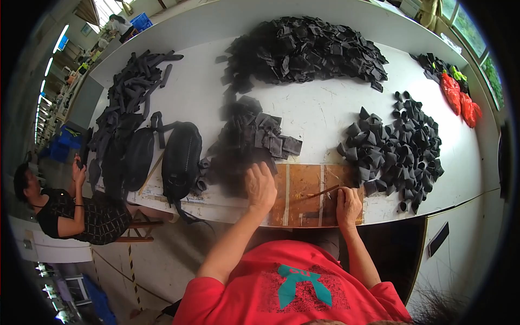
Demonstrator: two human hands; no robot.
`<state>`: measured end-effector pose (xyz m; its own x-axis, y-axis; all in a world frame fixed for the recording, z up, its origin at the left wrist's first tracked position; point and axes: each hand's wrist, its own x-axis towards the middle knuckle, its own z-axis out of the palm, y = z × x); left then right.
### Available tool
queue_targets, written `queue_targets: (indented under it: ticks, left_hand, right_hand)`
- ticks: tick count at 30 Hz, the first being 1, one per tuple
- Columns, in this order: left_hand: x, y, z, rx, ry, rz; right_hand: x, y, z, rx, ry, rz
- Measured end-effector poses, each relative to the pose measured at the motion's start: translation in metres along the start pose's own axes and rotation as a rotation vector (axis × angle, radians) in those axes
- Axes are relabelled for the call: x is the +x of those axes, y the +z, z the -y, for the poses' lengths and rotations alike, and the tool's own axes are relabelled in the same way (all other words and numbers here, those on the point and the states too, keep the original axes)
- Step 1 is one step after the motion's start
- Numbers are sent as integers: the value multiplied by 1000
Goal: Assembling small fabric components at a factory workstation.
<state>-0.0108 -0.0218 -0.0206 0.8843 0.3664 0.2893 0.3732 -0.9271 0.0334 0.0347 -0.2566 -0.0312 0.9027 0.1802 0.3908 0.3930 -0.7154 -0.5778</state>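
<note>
My left hand (261, 185) rests at the near edge of a heap of flat black fabric pieces (268, 132), with its fingers bent together on one dark piece. The heap's left side looks blurred. My right hand (348, 205) is closed around one end of a thin brown stick (324, 192), which points left over a worn brown board (303, 187) at the table's front edge. To the right of that hand lies a pile of folded black fabric loops (398, 143).
A large mound of black pieces (309, 49) lies at the back of the white table (311, 111). Black bags (181, 157) and dark strips (132, 81) fill the left side. Red plastic bags (460, 100) sit far right. A seated person (81, 208) is at the left.
</note>
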Motion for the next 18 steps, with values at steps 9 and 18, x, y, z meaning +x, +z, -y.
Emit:
queue_targets:
  ticks: [9,18]
  left_hand:
    - [25,10,21,-4,60,-28]
    - [3,-12,16,-219,110,-112]
  right_hand:
    - [0,-2,0,39,1,6]
    - [0,-2,-5,44,5,3]
